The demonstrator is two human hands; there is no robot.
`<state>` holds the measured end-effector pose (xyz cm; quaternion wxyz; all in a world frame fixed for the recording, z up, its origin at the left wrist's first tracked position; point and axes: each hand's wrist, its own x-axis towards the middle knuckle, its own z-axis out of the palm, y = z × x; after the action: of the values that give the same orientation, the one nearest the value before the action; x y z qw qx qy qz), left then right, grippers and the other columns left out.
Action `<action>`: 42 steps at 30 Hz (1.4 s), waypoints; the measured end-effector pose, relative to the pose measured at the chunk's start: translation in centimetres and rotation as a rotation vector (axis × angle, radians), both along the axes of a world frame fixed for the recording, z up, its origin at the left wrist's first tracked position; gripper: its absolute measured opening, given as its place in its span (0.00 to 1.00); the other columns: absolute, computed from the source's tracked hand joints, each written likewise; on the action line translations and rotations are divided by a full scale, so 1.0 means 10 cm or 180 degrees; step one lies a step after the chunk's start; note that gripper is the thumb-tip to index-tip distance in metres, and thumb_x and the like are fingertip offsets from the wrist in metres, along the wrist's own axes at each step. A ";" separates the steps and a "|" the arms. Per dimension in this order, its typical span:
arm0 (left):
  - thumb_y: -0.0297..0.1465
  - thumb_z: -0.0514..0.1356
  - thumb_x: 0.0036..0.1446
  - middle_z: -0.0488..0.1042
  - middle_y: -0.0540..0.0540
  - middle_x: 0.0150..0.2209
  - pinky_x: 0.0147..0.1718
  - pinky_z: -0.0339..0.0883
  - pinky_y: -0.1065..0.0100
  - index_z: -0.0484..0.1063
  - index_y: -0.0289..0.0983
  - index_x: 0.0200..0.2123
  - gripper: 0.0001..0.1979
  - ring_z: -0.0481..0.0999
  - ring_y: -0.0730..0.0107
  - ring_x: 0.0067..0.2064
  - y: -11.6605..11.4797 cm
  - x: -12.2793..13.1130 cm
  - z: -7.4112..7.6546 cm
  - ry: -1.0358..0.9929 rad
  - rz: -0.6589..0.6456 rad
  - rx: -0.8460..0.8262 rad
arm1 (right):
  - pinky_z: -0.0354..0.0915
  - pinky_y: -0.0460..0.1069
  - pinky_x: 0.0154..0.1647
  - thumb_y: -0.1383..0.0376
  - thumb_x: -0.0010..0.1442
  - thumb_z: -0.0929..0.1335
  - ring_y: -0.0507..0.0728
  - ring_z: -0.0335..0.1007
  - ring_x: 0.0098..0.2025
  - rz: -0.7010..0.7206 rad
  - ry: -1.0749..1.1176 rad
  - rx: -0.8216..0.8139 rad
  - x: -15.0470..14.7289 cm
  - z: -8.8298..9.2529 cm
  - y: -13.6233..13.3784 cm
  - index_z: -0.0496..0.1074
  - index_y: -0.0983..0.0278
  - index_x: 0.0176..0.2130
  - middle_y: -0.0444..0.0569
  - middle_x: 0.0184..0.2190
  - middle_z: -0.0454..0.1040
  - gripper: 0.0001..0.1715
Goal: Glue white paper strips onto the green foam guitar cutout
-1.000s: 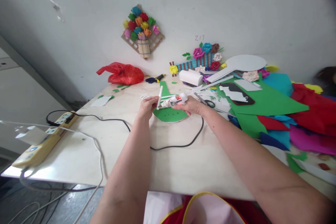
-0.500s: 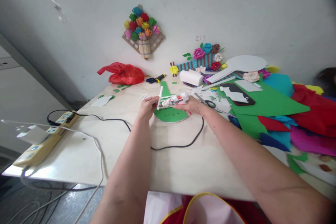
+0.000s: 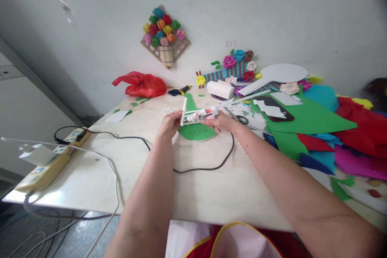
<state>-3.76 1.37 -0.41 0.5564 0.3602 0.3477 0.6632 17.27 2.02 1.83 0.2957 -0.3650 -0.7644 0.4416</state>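
while in left grip [image 3: 169, 123], white stick [image 3: 184, 109] aslant

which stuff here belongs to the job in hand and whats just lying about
Likely in the job:
white stick, in the left hand
white tool, in the right hand
green cutout under the tool

Apparently just lying about:
red bag
magenta sheet
turquoise sheet

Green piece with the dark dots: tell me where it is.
In the head view, the green piece lies on the table near the centre, between the left hand and right hand, the black cord curving along its near side.
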 end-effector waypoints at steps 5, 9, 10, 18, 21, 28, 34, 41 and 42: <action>0.26 0.66 0.36 0.69 0.51 0.18 0.21 0.60 0.77 0.74 0.30 0.22 0.06 0.66 0.80 0.21 0.01 -0.01 -0.02 0.0035 -0.0094 0.0019 | 0.56 0.43 0.09 0.49 0.45 0.70 0.46 0.55 0.11 0.0001 -0.0061 -0.0028 -0.02 -0.03 0.01 0.67 0.66 0.26 0.39 0.14 0.63 0.23; 0.27 0.67 0.35 0.69 0.51 0.18 0.21 0.59 0.77 0.74 0.29 0.22 0.07 0.66 0.80 0.21 0.02 -0.02 -0.04 0.0043 -0.0106 0.0044 | 0.54 0.43 0.08 0.51 0.45 0.71 0.46 0.55 0.10 0.0030 -0.0089 -0.0060 -0.03 -0.03 0.00 0.66 0.66 0.24 0.39 0.12 0.62 0.21; 0.27 0.67 0.35 0.69 0.51 0.18 0.21 0.59 0.77 0.74 0.29 0.22 0.08 0.66 0.80 0.21 0.03 -0.03 -0.04 0.0050 -0.0127 0.0047 | 0.54 0.43 0.08 0.51 0.45 0.71 0.46 0.55 0.10 0.0051 -0.0072 -0.0078 -0.03 -0.03 0.00 0.66 0.65 0.23 0.39 0.12 0.62 0.20; 0.27 0.67 0.34 0.70 0.50 0.19 0.22 0.60 0.76 0.74 0.29 0.22 0.09 0.67 0.79 0.22 0.01 0.01 -0.02 0.0011 -0.0065 -0.0020 | 0.54 0.42 0.07 0.53 0.44 0.72 0.45 0.54 0.09 0.0085 0.0373 -0.0169 -0.01 -0.02 0.00 0.67 0.66 0.23 0.38 0.13 0.63 0.20; 0.27 0.68 0.34 0.69 0.51 0.19 0.22 0.60 0.76 0.74 0.29 0.23 0.09 0.66 0.80 0.22 0.01 0.00 -0.01 0.0050 -0.0085 0.0028 | 0.53 0.41 0.06 0.53 0.43 0.73 0.45 0.54 0.09 0.0047 0.0399 -0.0261 -0.01 -0.02 0.00 0.67 0.66 0.23 0.38 0.12 0.63 0.20; 0.31 0.68 0.35 0.69 0.51 0.19 0.19 0.54 0.77 0.75 0.31 0.26 0.12 0.65 0.81 0.21 0.00 -0.13 0.03 0.0494 0.0188 0.0219 | 0.52 0.42 0.07 0.51 0.46 0.70 0.45 0.54 0.09 0.0370 0.0846 -0.0435 0.17 0.07 0.04 0.66 0.67 0.19 0.40 0.12 0.64 0.22; 0.36 0.67 0.37 0.73 0.49 0.23 0.21 0.53 0.75 0.77 0.34 0.27 0.13 0.65 0.79 0.23 -0.02 -0.10 0.08 0.1801 0.0183 0.0194 | 0.59 0.45 0.13 0.47 0.45 0.69 0.44 0.51 0.09 0.0479 0.1891 -0.0762 0.35 0.15 0.13 0.67 0.66 0.23 0.39 0.14 0.64 0.24; 0.39 0.63 0.40 0.75 0.49 0.25 0.25 0.57 0.72 0.78 0.36 0.29 0.14 0.68 0.72 0.27 0.06 -0.03 0.29 0.3778 -0.0010 0.0312 | 0.58 0.44 0.14 0.52 0.45 0.70 0.44 0.49 0.09 -0.0342 0.2806 -0.0792 0.30 0.08 0.21 0.67 0.65 0.25 0.38 0.13 0.63 0.19; 0.39 0.62 0.41 0.75 0.49 0.26 0.27 0.58 0.71 0.78 0.36 0.29 0.13 0.69 0.71 0.28 0.07 -0.03 0.32 0.4034 0.0009 0.0385 | 0.58 0.44 0.13 0.54 0.44 0.71 0.44 0.49 0.09 -0.0483 0.2847 -0.0780 0.29 0.07 0.22 0.67 0.65 0.25 0.38 0.13 0.63 0.18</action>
<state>-4.03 2.06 2.77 0.2205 0.7130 0.5719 0.3406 20.17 4.19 2.52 0.5822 -0.2260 -0.4754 0.6197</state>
